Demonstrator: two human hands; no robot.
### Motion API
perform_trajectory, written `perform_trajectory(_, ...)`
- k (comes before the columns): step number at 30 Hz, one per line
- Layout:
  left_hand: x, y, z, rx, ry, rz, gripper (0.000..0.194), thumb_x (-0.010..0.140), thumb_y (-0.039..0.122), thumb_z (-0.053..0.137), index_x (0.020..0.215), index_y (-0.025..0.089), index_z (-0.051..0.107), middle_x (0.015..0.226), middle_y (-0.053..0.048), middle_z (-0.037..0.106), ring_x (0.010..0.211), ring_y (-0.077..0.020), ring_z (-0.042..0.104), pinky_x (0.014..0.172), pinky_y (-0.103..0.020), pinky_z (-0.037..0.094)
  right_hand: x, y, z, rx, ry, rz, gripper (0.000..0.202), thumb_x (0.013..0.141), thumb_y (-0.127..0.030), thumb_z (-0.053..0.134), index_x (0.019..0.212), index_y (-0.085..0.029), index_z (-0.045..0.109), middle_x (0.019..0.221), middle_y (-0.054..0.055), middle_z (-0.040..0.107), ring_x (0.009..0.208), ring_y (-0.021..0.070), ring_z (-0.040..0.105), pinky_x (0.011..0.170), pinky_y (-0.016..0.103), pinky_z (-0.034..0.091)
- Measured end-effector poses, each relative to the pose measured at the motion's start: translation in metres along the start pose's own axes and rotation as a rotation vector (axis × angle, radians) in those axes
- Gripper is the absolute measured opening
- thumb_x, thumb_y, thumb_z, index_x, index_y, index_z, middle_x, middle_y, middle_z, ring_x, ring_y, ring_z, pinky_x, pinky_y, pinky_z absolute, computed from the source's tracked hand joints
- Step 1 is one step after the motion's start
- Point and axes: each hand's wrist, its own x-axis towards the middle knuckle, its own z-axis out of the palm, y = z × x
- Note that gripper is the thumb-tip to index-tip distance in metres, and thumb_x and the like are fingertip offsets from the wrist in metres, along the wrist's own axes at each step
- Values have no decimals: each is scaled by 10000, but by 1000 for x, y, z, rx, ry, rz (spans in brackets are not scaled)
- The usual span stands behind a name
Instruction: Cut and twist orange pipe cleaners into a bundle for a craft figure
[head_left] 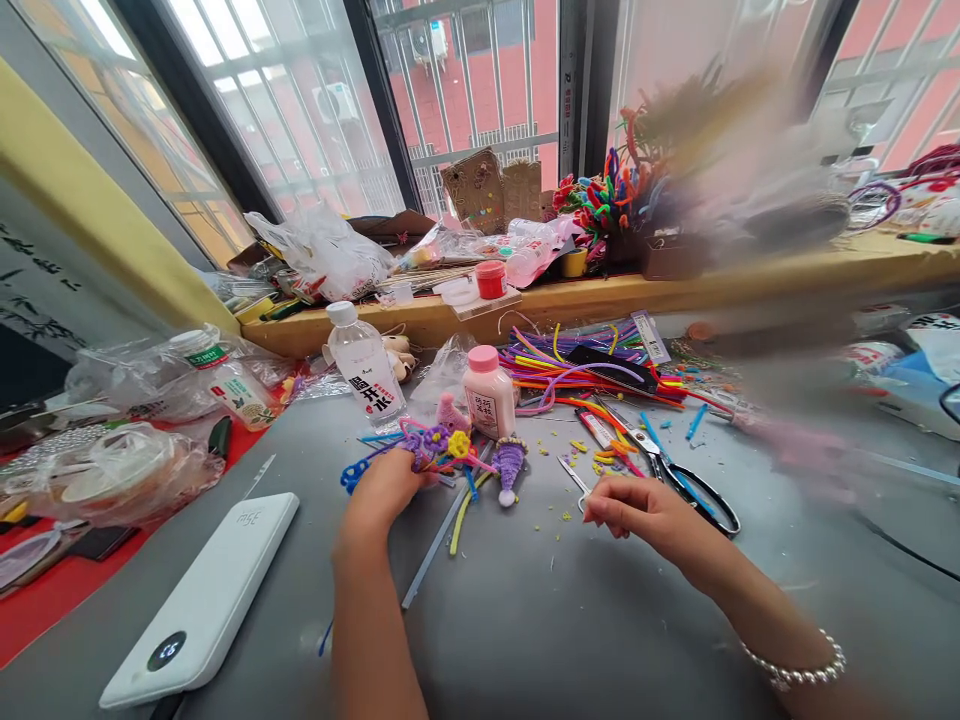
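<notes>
The right hand (630, 510) has thumb and fingers together at the handle of the small scissors (573, 476), whose long axis slants forward and left over the table (510, 630). Farther left, the left hand (386, 485) meets the flowers (427, 446), its grip hidden.

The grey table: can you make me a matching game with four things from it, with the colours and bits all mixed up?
Things:
1. Power bank
2. Little flower
3. Purple cone
4. Large scissors

What it's like:
A. has a white ball at its tip
B. has black handles
C. is white and shows a lit number
D. is yellow and near the left hand

Right pairs: 1-C, 2-D, 3-A, 4-B.
</notes>
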Motion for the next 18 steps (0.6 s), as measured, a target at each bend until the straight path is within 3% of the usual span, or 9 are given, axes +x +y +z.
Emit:
perform_trajectory(4, 0, 1, -1, 132, -4, -22, 283, 734, 358, 449, 816, 144, 614, 935, -166, 642, 856, -277, 592, 626, -297, 409, 0, -1, 0, -11, -1, -1, 278, 746, -412, 515, 678, -160, 611, 678, 7, 551, 585, 99, 435, 579, 217, 365)
perform_trajectory(12, 5, 2, 7, 85, -49, 129, 232, 744, 305, 445, 775, 138, 604, 925, -157, 645, 874, -255, 586, 685, -283, 402, 3, 3, 2, -35, 24, -34, 272, 754, -393, 505, 695, -156, 626, 669, 10, 562, 571, 99, 457, 548, 219, 371)
perform_trajectory(18, 7, 6, 9, 14, -43, 154, 192, 750, 257, 427, 766, 145, 582, 949, -162, 632, 900, -258, 573, 724, -304, 386, 22, -2, 28, -252, 213, -175, 187, 749, -328, 532, 754, -162, 616, 650, 16, 585, 584, 124, 506, 543, 233, 392)
